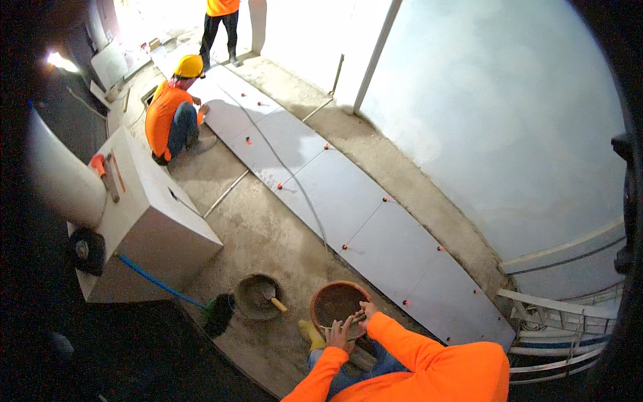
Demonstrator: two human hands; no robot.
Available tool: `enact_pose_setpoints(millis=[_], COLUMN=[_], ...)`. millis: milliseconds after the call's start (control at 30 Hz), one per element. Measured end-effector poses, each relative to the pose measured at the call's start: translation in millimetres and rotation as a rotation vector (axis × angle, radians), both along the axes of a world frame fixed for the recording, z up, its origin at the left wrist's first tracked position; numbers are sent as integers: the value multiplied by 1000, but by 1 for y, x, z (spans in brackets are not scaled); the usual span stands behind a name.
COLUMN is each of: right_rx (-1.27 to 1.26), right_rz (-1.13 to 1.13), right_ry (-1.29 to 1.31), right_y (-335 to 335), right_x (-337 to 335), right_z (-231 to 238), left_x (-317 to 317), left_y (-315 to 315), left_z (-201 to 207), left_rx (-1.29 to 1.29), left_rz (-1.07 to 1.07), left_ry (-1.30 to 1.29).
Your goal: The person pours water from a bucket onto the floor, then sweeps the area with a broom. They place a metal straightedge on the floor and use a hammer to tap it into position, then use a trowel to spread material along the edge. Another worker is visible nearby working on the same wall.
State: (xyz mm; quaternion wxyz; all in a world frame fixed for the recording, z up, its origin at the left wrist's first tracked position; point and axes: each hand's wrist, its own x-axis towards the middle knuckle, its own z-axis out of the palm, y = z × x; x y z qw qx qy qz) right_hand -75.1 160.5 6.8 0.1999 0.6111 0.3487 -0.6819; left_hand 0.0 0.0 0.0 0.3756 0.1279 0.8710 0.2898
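Note:
Both my hands, in orange sleeves, are together over the near rim of a round brown tub [323, 295] with dark material inside. My right hand [368, 313] is closed around a narrow stick-like tool [359, 319]. Beside it, my left hand [340, 335] has its fingers curled at the tool's other end; what exactly they grip is too small to make out. A yellow boot [311, 333] of mine stands left of the tub. Next to the tub is a dark round basin [252, 300], with a wooden-handled trowel [276, 301] resting in it.
Large grey tiles [362, 194] with orange-and-black clips run diagonally across the floor. A co-worker in a yellow helmet [189, 66] crouches at their far left edge; another person [221, 27] stands behind. A white box [157, 228], a blue-handled brush [218, 313] and metal ladders [562, 328] lie around.

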Motion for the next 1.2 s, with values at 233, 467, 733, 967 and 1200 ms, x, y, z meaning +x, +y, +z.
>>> enact_pose_setpoints(millis=[233, 467, 733, 967, 1200], right_rx=[-404, 570, 739, 759, 843], right_rz=[102, 867, 1611, 1533, 1684], right_ry=[321, 813, 520, 222, 747], right_y=[34, 47, 47, 55, 153], right_x=[-85, -203, -297, -382, -526], right_z=[122, 141, 131, 52, 100], left_x=[-105, -229, -331, -423, -528], left_y=[43, 63, 75, 98, 105], left_z=[147, 226, 282, 273, 283], left_rx=[115, 493, 469, 677, 884], left_rz=[435, 614, 648, 656, 860], left_ry=[-69, 87, 47, -59, -294])
